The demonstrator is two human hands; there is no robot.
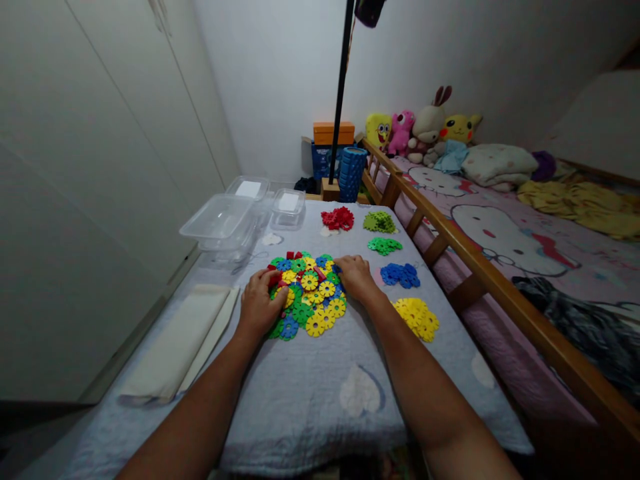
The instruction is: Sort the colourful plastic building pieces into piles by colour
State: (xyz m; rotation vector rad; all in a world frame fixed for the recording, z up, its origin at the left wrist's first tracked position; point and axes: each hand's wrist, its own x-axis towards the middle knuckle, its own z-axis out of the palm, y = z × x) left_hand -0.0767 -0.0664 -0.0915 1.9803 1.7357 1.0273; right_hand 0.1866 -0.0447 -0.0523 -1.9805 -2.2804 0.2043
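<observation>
Plastic discs (310, 283), round and notched, lie heaped on crinkled cloth (300, 407) between my curved left hand (261, 300) and right hand (357, 276); from here I can't tell whether either grips any.

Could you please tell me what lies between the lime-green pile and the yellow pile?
The head view shows the darker green pile and the blue pile between them.
</observation>
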